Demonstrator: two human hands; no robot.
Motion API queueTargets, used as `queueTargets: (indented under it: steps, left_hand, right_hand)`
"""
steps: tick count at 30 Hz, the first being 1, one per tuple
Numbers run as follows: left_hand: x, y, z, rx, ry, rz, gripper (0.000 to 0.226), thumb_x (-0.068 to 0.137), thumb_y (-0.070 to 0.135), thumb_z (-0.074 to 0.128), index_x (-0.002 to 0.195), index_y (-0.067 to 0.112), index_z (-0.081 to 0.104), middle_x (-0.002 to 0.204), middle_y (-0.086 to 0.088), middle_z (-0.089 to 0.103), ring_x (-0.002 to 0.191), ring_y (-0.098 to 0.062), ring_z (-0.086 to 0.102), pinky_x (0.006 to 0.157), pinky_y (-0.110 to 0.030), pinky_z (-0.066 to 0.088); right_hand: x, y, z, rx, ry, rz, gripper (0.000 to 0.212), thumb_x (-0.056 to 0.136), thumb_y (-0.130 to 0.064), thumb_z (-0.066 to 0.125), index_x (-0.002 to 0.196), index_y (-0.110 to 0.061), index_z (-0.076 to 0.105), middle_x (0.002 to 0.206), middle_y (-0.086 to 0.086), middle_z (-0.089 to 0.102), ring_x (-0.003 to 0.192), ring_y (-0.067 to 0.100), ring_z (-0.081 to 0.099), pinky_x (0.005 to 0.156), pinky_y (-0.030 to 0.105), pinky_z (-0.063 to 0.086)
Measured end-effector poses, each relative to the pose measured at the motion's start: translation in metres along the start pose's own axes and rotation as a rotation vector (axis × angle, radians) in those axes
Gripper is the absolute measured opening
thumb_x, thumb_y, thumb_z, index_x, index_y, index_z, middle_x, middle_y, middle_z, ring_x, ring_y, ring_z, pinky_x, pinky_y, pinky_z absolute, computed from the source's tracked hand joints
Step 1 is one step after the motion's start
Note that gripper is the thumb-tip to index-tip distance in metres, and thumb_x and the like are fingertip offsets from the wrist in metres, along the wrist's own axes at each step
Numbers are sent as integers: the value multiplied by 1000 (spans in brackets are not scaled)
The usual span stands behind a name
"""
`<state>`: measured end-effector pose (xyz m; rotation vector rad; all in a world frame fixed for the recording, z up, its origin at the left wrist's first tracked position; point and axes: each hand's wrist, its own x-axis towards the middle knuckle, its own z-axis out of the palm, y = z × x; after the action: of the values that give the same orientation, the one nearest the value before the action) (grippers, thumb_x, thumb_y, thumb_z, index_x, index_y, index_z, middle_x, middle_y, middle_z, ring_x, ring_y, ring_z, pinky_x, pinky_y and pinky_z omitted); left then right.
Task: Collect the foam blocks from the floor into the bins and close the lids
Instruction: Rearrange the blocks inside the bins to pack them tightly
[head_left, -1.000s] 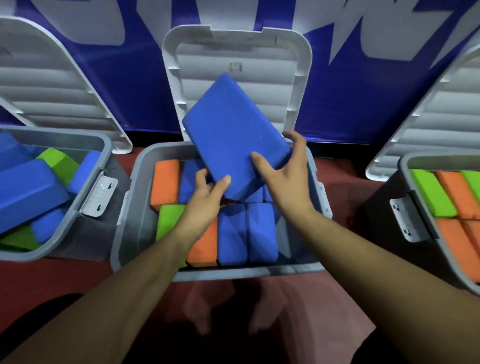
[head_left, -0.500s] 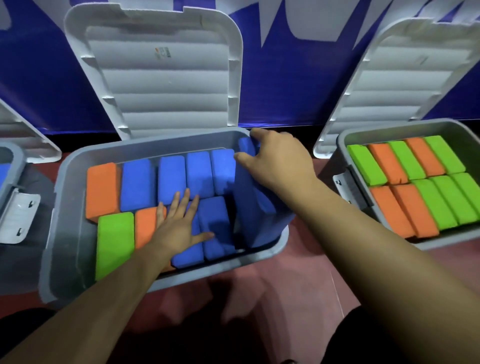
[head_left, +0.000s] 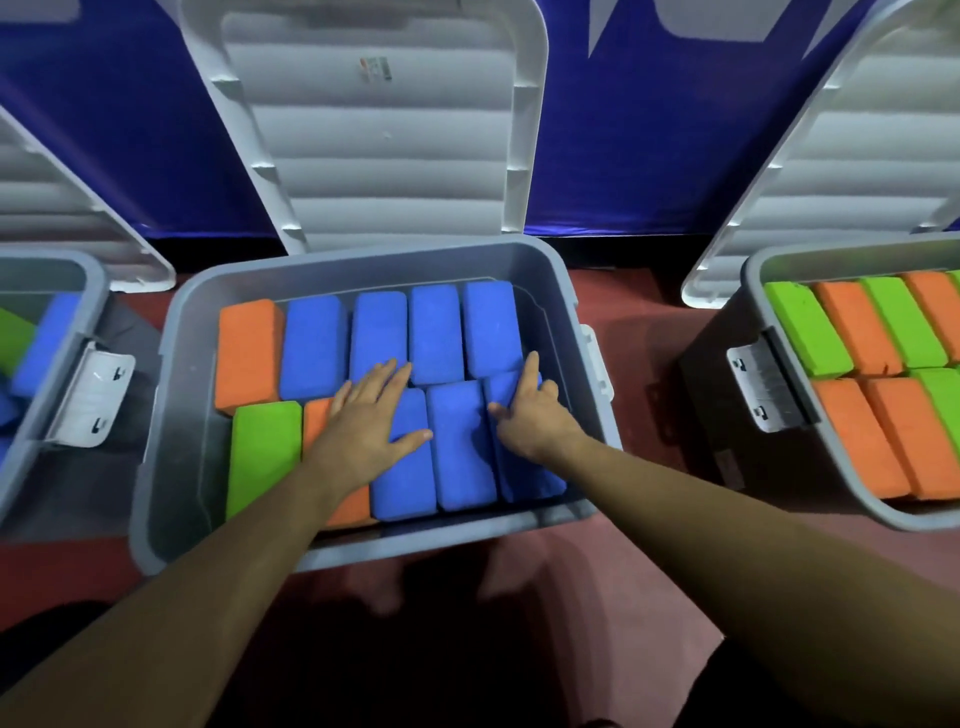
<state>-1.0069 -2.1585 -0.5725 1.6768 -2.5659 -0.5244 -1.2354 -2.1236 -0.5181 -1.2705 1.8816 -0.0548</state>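
The middle grey bin (head_left: 363, 545) stands open, its white lid (head_left: 374, 156) leaning back against the blue wall. Inside it, blue, orange and green foam blocks lie packed in two rows. My right hand (head_left: 535, 415) grips the rightmost blue foam block (head_left: 535, 478) of the near row: fingers curl over its far end and the thumb rests on its left side. That block sits slightly tilted against the bin's right wall. My left hand (head_left: 369, 421) lies flat, fingers spread, on a neighbouring blue block (head_left: 405, 483) and the orange block beside it.
A left bin (head_left: 78, 332) holds blue and green blocks in a loose pile, its white lid (head_left: 52, 208) open. A right bin (head_left: 753, 322) is packed with green and orange blocks, its lid (head_left: 857, 156) also open. Red floor (head_left: 639, 322) shows between the bins.
The large blue block, held up over the bin a second ago, has gone down into the near row's right end. My left hand slid right onto the blue block.
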Motion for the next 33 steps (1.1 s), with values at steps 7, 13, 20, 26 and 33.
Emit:
queueTargets:
  steps: [7, 13, 20, 26, 33]
  left_hand:
    - [0, -8, 9, 104, 9, -64, 101, 74, 86, 36, 156, 35, 8, 165, 0, -3, 152, -19, -5, 120, -49, -2]
    - [14, 1, -5, 76, -268, -107, 92, 85, 70, 51, 154, 43, -4, 160, 11, -27, 148, -9, -20, 120, -51, -4]
    - [23, 18, -9, -95, -220, -107, 106, 78, 71, 62, 156, 37, -2, 164, 1, -13, 150, -16, -18, 121, -44, -11]
    - [27, 23, -10, 11, -254, -109, 107, 82, 65, 63, 156, 31, -6, 164, -6, -14, 150, -21, -19, 122, -46, -8]
    - [29, 23, -8, 33, -254, -69, 102, 85, 60, 62, 156, 32, -5, 162, 7, -20, 148, -17, -23, 121, -46, -10]
  right_hand:
    - [22, 2, 8, 52, -18, 38, 104, 96, -41, 59, 153, -12, -23, 161, 22, 13, 135, 37, 43, 105, 44, 38]
    - [31, 4, 3, 90, -55, 28, 107, 94, -42, 63, 153, -21, -24, 158, 21, 19, 130, 37, 47, 99, 44, 42]
    - [30, 8, 3, 99, -55, -57, 107, 94, -43, 63, 148, -37, -30, 154, 23, 28, 122, 36, 54, 87, 38, 44]
    - [36, 14, -23, 6, -295, -71, 112, 96, -29, 59, 140, -30, -43, 159, 21, 25, 134, 34, 45, 111, 40, 36]
    - [35, 8, -13, -150, -90, -125, 111, 90, -4, 61, 151, -36, -25, 162, 24, -1, 116, 33, 58, 84, 33, 48]
